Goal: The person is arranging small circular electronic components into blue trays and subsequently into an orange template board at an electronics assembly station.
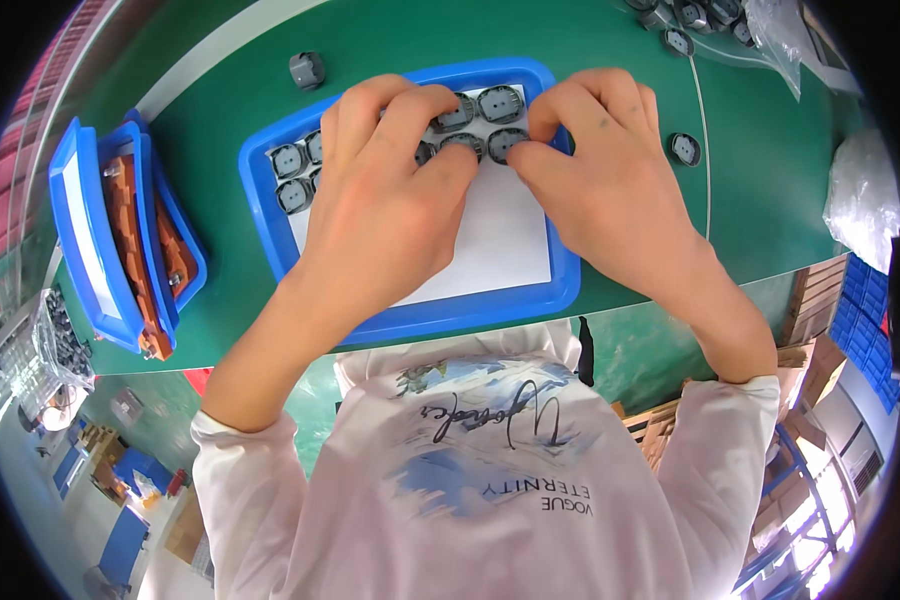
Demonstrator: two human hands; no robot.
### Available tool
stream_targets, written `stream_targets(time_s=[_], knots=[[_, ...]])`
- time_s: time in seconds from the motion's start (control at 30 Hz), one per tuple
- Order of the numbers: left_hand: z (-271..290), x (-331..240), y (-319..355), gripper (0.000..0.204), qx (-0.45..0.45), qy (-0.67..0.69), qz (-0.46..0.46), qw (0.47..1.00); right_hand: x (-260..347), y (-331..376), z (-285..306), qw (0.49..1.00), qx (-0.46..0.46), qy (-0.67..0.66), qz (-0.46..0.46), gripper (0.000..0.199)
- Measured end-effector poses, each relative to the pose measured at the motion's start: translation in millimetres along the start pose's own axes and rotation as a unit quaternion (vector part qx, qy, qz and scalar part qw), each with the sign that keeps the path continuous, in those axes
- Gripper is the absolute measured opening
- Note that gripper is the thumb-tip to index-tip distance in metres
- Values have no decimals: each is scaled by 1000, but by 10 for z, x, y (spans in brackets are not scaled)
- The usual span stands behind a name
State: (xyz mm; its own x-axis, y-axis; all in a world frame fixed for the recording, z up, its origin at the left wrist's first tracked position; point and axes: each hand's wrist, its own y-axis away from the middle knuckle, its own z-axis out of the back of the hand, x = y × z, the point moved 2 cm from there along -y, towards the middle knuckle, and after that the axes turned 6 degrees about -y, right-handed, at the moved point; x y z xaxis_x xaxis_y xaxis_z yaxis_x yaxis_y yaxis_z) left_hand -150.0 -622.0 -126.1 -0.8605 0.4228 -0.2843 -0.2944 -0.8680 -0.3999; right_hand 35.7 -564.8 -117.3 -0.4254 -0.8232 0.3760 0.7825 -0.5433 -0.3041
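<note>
At the far left, a clear plastic bag [55, 330] of small dark pieces lies beside the edge of the green table [770, 195]. Next come blue trays [93, 175] standing on their sides, with brown pieces [128, 220] inside. A lone grey part [307, 70] sits on the table, near the upper left corner of the main blue tray [570, 275]. This tray lies in front of the person, lined with a white sheet [500, 240]; grey parts [292, 195] stand in two rows along its far side, and the left hand hides the middle of these rows. To the right of the tray, another grey part [684, 149] rests near a thin pale line [707, 190] on the table. Beyond it, more grey parts [679, 41] are heaped by a plastic bag [778, 45], and a crumpled clear bag [863, 200] is at the right edge.

The left hand [390, 180] reaches over the tray, back upward, fingers curled, with thumb and index finger at the parts. The right hand [605, 150] comes over the right rim, knuckles raised, thumb and index finger bent toward the end part [507, 146] of the near row. For both hands, I cannot tell whether the fingers grasp a part or merely touch.
</note>
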Motion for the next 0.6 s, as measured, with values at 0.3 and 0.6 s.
stream_targets(time_s=[0.3, 0.6], knots=[[173, 111, 57, 38, 29, 8, 10, 1000, -11, -40, 221, 996, -57, -63, -12, 23], [201, 213, 100, 54, 28, -54, -6, 998, 105, 336, 1426, 915, -107, -385, 66, 56]])
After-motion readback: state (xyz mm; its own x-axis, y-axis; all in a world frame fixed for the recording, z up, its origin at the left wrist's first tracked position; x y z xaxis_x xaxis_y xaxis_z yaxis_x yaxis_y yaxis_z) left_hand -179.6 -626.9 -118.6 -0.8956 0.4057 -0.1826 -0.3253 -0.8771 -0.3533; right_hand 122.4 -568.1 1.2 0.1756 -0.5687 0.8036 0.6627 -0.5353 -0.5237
